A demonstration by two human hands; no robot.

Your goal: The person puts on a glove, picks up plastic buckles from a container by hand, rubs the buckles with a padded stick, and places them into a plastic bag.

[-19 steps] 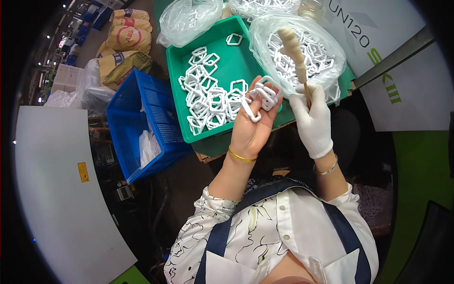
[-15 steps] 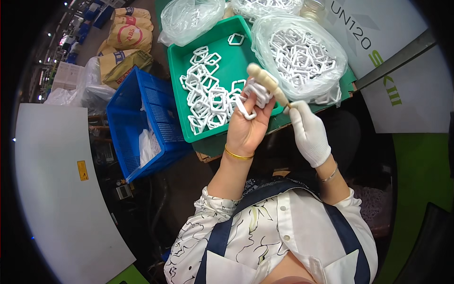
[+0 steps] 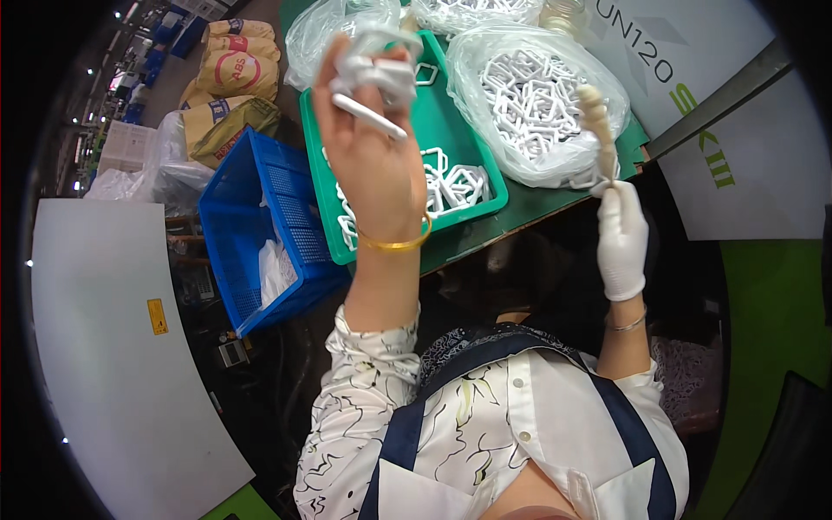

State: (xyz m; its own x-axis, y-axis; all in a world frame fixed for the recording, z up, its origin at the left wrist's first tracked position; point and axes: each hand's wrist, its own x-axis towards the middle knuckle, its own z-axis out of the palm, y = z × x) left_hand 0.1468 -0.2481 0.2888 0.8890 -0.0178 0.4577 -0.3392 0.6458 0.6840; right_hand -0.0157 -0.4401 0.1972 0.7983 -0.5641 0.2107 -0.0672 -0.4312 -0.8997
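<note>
Raised over the green tray (image 3: 498,192), my bare left hand (image 3: 378,178) is closed around several white plastic frames (image 3: 374,76), smeared by motion. One more frame hangs across its fingers. Under and beside that hand, loose white frames (image 3: 457,187) lie in the tray, partly hidden by my wrist. My right hand (image 3: 624,247), in a white knit glove, pinches the thin end of a tool with a lumpy cream-coloured shaft (image 3: 596,121). The tool points up in front of a clear plastic bag (image 3: 464,74) filled with the same white frames.
More clear bags (image 3: 303,39) and a glass jar (image 3: 565,16) stand along the far side of the green table (image 3: 537,201). A blue crate (image 3: 230,225) sits left of the tray, with paper sacks (image 3: 241,61) behind it. White panels flank both sides.
My left hand has swung up and left over the tray with the frames. My right hand has moved right with the tool, away from the left hand.
</note>
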